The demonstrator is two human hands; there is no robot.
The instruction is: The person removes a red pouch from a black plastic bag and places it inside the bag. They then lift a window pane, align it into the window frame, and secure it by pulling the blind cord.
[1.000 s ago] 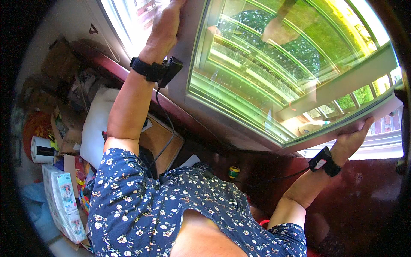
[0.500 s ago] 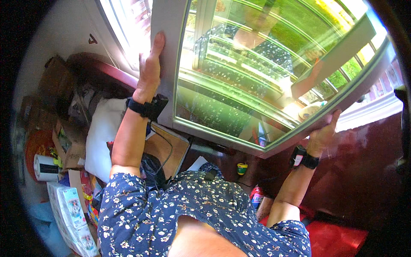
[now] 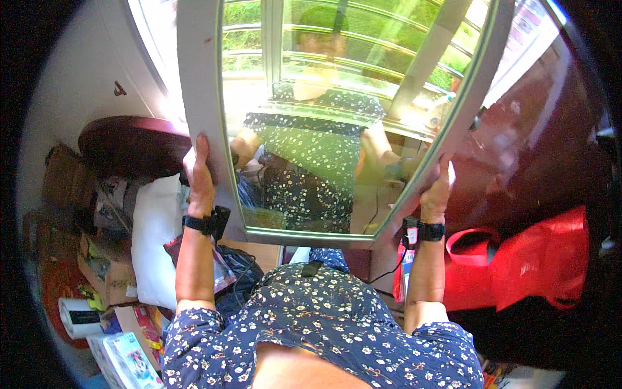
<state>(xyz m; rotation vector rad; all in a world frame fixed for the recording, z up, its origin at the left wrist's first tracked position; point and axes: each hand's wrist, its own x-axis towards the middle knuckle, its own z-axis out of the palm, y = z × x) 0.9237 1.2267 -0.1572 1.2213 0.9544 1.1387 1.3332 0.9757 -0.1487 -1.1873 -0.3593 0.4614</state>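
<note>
A framed glass window panel [image 3: 206, 97] with a pale grey frame is held up in front of me. On its left side, my left hand [image 3: 199, 178] grips the frame, thumb pointing up along the front. Lower on the opposite side, my right hand [image 3: 438, 191] grips the other edge. The fingers of both hands are partly hidden by the frame. Reflections of my floral top and arms show in the glass, over bars and greenery. Black straps with small devices sit on both wrists.
At the left are a rounded dark red tabletop [image 3: 133, 146], a white stuffed bag [image 3: 155, 236], an open cardboard box [image 3: 118, 279] and wrapped packs [image 3: 126, 360]. A red fabric bag [image 3: 541, 266] lies at right, below a glossy dark red surface [image 3: 531, 155].
The window panel has swung leftward and now faces me more squarely. Both hands moved with it, the left one lower and nearer. More of the red bag shows.
</note>
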